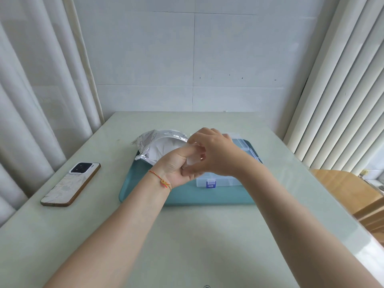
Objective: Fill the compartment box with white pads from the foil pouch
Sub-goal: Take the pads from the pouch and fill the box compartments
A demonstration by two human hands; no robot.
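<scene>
White pads (pixel 194 157), thin and squarish, sit pinched between my two hands at mid-frame, above the clear plastic compartment box (pixel 226 180) with its blue latch. My left hand (pixel 178 165) curls its fingers round them from below; my right hand (pixel 209 150) pinches from above. I see the crinkled silver foil pouch (pixel 153 144) lying open up-left on the teal tray (pixel 143 192). A phone (pixel 70 185) lies at left.

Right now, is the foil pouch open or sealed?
Open. The foil pouch lies on the teal tray with its mouth gaping toward the hands, white pads showing inside.
</scene>
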